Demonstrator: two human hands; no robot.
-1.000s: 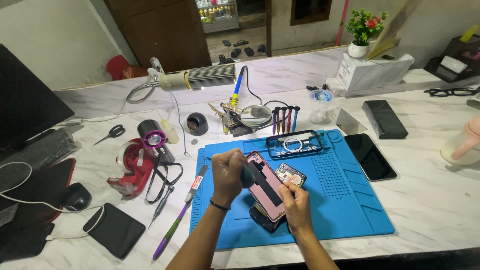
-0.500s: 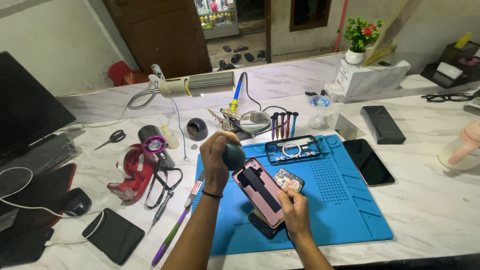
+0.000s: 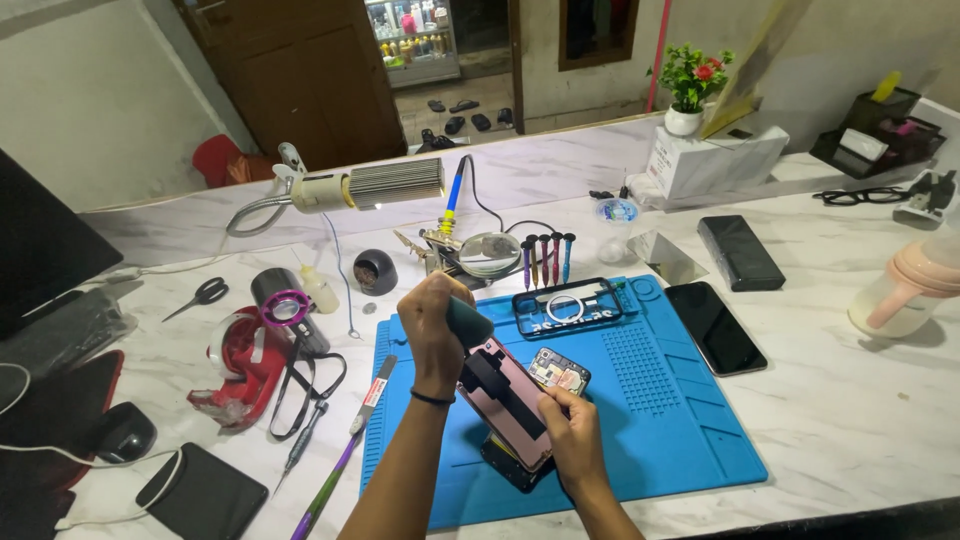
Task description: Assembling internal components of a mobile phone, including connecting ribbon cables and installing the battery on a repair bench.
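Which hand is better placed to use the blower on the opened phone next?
Left. The left hand already grips the dark blower just above the phone. The right hand is busy steadying the phone's lower edge over the blue mat.

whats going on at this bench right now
A person is working on an opened pink phone over a blue work mat. The right hand steadies the phone's lower end, tilted up off the mat. The left hand grips a dark teal rounded tool above the phone's top end. A small circuit board and a clear phone case lie on the mat, with two other dark phones on the marble counter to the right.
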